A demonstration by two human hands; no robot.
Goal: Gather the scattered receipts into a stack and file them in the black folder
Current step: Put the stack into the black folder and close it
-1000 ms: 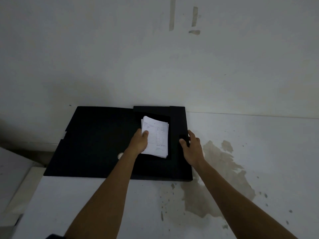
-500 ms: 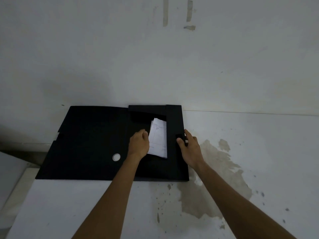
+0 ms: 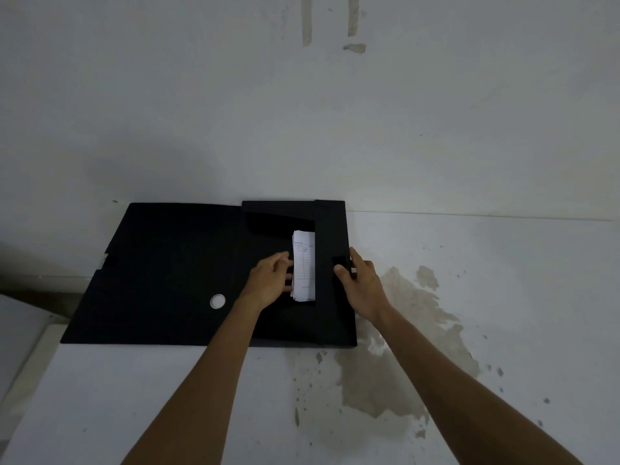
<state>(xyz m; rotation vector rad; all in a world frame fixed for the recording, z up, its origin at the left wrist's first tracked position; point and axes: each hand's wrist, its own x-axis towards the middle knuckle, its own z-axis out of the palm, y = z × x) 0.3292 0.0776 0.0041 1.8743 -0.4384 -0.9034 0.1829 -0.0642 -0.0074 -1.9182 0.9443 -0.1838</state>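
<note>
The black folder (image 3: 167,273) lies open on the white table against the wall. A stack of white receipts (image 3: 304,266) sits inside it, its right part hidden under the folder's right flap (image 3: 332,297). My left hand (image 3: 270,281) rests on the folder with its fingertips against the stack's left edge. My right hand (image 3: 360,285) grips the outer edge of the right flap, thumb on top near a small black tab.
A round silver-rimmed hole (image 3: 217,301) marks the folder's left panel. The white table (image 3: 503,280) carries a large brown stain (image 3: 409,333) right of the folder. The folder's left part hangs past the table's left edge. A pale wall rises behind.
The receipt stack has slid to the right, further under the right flap, so less of it shows. My left hand has loosened from holding the stack to touching its edge.
</note>
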